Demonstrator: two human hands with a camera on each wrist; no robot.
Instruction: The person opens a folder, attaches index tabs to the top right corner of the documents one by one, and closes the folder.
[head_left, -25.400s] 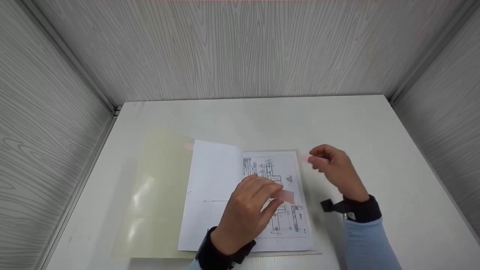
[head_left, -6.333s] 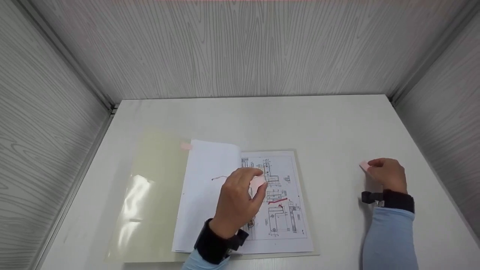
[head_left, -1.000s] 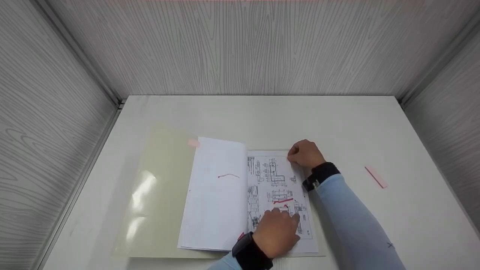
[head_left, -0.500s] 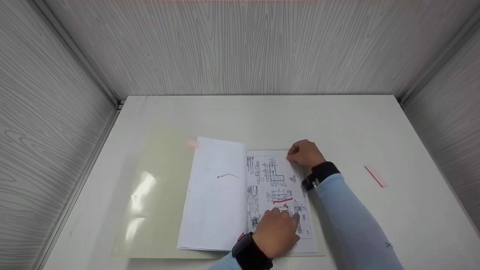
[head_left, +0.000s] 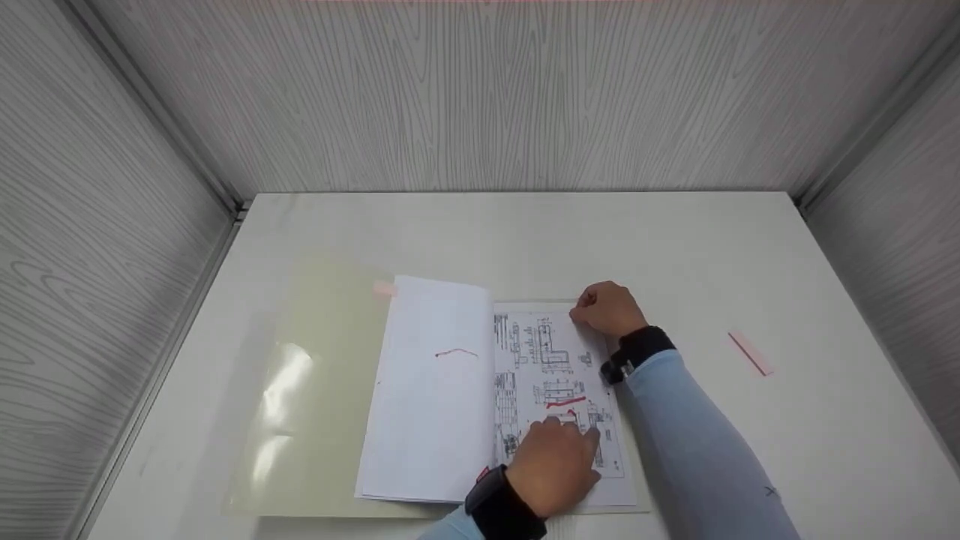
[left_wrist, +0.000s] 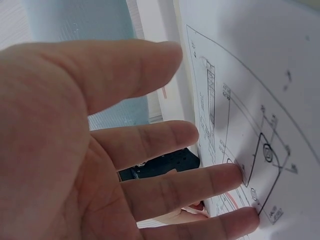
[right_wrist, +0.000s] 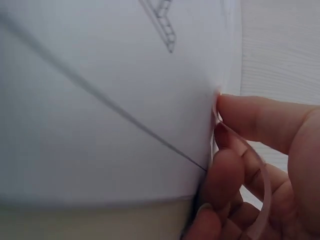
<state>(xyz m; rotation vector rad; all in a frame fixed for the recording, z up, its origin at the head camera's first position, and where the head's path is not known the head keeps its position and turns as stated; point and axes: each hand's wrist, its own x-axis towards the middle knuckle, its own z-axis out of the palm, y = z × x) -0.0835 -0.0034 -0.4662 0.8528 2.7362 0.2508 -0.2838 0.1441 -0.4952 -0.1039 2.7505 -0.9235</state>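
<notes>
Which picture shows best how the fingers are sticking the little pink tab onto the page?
The right wrist view is best: the right hand pinches the curled pink tab against the edge of the drawing page. In the head view the hand covers the tab. The left wrist view shows only the left hand pressing the page.

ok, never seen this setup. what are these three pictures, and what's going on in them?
No machine here: a person works with bare hands and wears three cameras. The wide picture comes from the head camera, looking down at a white table. The other two come from cameras on each wrist, very close up.

On the table lies an open booklet of technical drawings on a clear plastic cover. The left hand rests with straight fingers on the drawing page, holding it flat. The right hand pinches that page's top right edge between thumb and fingertips; a thin translucent pink strip curls between those fingers. A pink slip lies apart to the right.
</notes>
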